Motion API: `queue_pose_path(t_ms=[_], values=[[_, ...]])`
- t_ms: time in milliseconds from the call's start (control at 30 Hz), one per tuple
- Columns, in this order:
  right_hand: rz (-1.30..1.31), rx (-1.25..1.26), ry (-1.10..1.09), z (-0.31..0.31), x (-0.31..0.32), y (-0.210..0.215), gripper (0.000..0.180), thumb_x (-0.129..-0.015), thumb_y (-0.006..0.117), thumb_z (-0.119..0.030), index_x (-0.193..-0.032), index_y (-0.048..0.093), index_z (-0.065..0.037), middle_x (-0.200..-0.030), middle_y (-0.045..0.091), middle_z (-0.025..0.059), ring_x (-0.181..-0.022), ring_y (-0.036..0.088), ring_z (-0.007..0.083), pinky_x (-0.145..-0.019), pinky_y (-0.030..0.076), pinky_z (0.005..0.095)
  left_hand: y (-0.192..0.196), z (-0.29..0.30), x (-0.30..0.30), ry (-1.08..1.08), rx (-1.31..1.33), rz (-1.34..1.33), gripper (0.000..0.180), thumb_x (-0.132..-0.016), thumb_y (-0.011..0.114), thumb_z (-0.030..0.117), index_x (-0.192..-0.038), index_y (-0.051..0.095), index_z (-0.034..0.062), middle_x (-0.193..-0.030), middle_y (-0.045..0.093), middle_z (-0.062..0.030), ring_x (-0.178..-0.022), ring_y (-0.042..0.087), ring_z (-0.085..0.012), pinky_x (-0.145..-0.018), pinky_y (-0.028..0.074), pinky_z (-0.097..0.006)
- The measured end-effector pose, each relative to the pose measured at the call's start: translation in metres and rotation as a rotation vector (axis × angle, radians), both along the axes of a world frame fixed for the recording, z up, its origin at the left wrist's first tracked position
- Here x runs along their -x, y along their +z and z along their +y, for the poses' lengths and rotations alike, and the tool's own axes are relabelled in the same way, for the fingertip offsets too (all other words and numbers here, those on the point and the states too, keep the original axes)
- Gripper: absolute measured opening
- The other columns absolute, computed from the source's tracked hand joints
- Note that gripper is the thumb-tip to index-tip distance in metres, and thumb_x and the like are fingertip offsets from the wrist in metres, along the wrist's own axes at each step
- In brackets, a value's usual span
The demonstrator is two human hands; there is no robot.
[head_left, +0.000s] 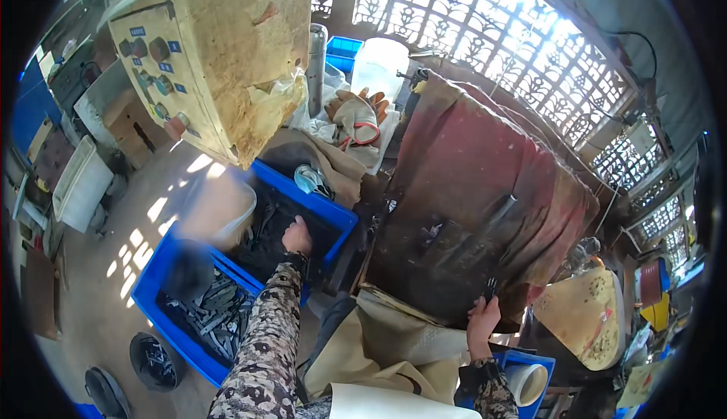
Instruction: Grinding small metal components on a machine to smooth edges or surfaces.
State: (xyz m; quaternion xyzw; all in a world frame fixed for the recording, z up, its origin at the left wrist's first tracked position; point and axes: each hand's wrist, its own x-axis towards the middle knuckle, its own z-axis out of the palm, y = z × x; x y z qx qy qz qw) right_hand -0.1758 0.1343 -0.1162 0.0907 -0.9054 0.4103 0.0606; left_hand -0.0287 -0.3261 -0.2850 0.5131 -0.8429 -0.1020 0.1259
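Observation:
My left hand (297,236) reaches down into a blue plastic crate (339,217) filled with dark metal parts; its fingers are buried among them, so I cannot see what they grip. My right hand (483,320) rests at the near edge of a rusty red metal work surface (469,192) and pinches a small dark metal piece (491,289) that sticks up from its fingers. Both forearms wear patterned sleeves.
A second blue crate (155,286) of dark metal strips sits at lower left. A worn control cabinet with buttons (204,55) stands behind. Work gloves (354,116) lie beyond the crate. A tan cloth (386,339) covers my lap. Round black containers (151,360) stand on the floor.

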Motion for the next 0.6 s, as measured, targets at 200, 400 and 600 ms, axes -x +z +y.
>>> queue_pose_path(t_ms=[200,400,600], values=[[-0.023,-0.002,-0.046,0.002,-0.003,0.008,0.011,-0.093,0.054,-0.007,-0.086,0.05,0.0,-0.069,0.058,0.0105,-0.05,0.056,0.017,-0.047,0.044,0.0313,-0.008,-0.007,0.0,-0.002,-0.203,0.17,0.024,-0.083,0.06,0.021,-0.099,0.061,0.0028,-0.09,0.066,-0.0203,-0.085,0.065,-0.0379,-0.072,0.053,-0.046],[-0.028,0.003,0.015,-0.005,-0.003,0.004,0.012,-0.093,0.055,-0.008,-0.085,0.05,0.0,-0.07,0.058,0.0107,-0.05,0.056,0.0173,-0.046,0.044,0.0316,-0.052,-0.028,-0.059,-0.291,-0.425,0.005,0.026,-0.082,0.066,0.026,-0.084,0.066,0.0009,-0.086,0.066,-0.0245,-0.085,0.066,-0.0368,-0.071,0.052,-0.045],[-0.038,0.022,-0.027,0.012,0.003,-0.003,0.013,-0.094,0.054,-0.008,-0.085,0.05,0.001,-0.07,0.059,0.0112,-0.05,0.057,0.0182,-0.046,0.043,0.033,0.012,0.028,-0.058,0.415,-1.407,0.974,0.023,-0.087,0.063,0.019,-0.079,0.067,-0.0018,-0.071,0.064,-0.0186,-0.061,0.063,-0.0322,-0.057,0.051,-0.042]])
